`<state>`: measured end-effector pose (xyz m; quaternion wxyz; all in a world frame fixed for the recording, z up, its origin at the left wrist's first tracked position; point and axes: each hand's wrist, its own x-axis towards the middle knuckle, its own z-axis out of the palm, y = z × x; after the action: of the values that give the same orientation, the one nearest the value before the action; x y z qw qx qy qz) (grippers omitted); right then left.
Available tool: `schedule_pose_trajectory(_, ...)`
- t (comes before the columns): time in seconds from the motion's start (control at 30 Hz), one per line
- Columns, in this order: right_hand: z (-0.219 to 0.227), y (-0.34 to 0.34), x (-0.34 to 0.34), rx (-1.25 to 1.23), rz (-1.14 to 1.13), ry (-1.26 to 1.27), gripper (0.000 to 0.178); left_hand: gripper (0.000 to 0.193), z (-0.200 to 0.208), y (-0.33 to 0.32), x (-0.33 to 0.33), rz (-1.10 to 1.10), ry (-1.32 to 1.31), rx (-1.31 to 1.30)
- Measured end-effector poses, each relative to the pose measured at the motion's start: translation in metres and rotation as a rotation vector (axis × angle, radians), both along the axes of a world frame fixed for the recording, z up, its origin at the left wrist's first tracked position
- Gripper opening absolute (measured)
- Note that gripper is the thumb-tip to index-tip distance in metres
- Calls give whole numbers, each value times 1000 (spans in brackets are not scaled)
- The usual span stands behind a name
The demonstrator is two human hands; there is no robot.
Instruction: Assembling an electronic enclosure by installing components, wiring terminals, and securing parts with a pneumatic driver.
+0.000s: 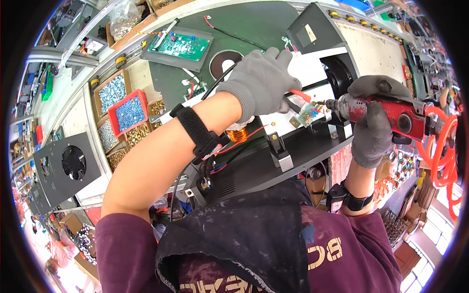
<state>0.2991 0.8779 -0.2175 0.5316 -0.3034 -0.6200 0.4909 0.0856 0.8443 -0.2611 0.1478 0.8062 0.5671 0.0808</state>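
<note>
Driver (405,112), red-bodied, sits in the right hand (373,139), whose gloved fingers are clamped round it just off the chassis's right end. Its bit points left and ends close beside a small board (308,115) inside the chassis (249,172); whether bit and board touch, I cannot tell. An orange-red coiled hose (442,168) hangs by the driver's rear.

Left hand (264,78), gloved too, is palm down over the middle of the chassis. Its fingers are bent, with slight gaps between some of them. Thumb and forefinger come in about a red sleeve (300,95) near the small board, but the glove hides whether they are clamped on it.

The chassis lies along the near edge of the green bench (261,24), its dark wall toward the person. A copper coil (238,135) stands toward its left end, a black block (277,145) at its near wall, and a round black part (339,73) at its right end.

At the bench's far left corner a green board (183,46) rests on a grey plate; a dark ring (215,64) with a pale centre lies between it and the left hand. Past the bench's left edge stands a red bin (143,103) of bluish screws, with silver screws (112,93) and brass parts (138,135) beside it.
</note>
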Motion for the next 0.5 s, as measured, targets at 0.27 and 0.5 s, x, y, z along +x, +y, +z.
schedule_pose_trajectory(0.27, -10, 12, 11, 202, 265, -9, 42, 43, 0, 0, 2, 9, -11, -17)
schedule_pose_trajectory(0.5, 11, 11, -23, -81, -48, -124, 9, 47, 6, 1, 0, 15, -6, -40)
